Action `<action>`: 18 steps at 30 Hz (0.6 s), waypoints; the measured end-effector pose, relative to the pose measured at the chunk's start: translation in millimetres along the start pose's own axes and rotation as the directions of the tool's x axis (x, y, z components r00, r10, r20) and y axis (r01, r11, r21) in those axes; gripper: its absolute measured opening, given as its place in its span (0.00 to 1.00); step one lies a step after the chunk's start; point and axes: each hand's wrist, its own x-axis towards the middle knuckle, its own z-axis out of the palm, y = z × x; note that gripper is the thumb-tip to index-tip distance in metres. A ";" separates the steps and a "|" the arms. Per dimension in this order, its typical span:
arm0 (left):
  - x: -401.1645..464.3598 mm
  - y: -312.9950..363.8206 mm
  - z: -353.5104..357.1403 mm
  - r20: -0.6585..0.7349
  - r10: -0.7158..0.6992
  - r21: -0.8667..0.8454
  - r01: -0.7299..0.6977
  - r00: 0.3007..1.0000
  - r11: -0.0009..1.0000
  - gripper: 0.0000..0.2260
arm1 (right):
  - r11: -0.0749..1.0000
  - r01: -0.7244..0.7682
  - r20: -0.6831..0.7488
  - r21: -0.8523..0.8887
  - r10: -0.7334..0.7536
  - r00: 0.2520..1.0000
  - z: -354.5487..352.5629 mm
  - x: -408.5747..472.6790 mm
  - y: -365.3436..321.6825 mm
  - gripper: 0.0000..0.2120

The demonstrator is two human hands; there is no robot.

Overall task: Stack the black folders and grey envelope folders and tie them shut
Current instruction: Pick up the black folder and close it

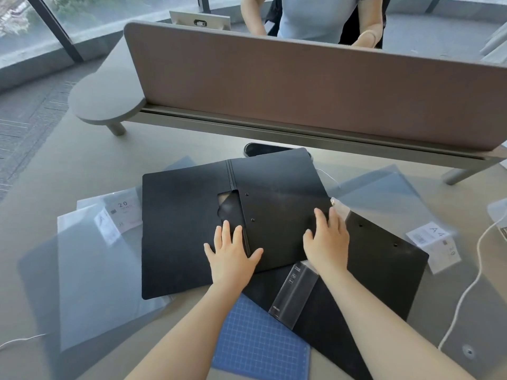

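A black folder (186,215) lies spread open and flat in the middle of the desk. It overlaps a second black folder (384,272) lying at an angle to the right, with a clear label sleeve on its spine. My left hand (231,256) rests flat on the open folder's spine with fingers spread. My right hand (327,242) presses flat on its right cover near the edge. Translucent grey envelope folders lie on both sides: a pile at the left (90,283) and some at the right (384,193).
A blue cutting mat (260,344) lies at the near edge under the folders. A white cord (477,281) runs along the right. A brown divider screen (301,86) stands across the back, with a person behind it. A dark oval object (258,148) sits below the screen.
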 end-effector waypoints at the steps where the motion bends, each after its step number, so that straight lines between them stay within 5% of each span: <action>1: 0.3 0.2 1.3 -0.009 -0.003 -0.003 0.003 1.000 1.000 0.33 | 0.999 -0.033 0.010 -0.003 0.033 0.999 -2.0 5.6 3.3 0.27; 6: 2.0 2.0 4.4 -0.040 -0.024 -0.026 0.023 0.999 0.999 0.32 | 0.990 -0.135 0.079 0.025 0.133 0.988 -4.2 21.2 12.3 0.29; 18: -4.1 1.0 3.9 -0.056 -0.060 -0.059 0.057 0.997 0.997 0.27 | 0.903 -0.241 -0.038 0.356 0.271 0.962 -18.2 24.4 14.2 0.22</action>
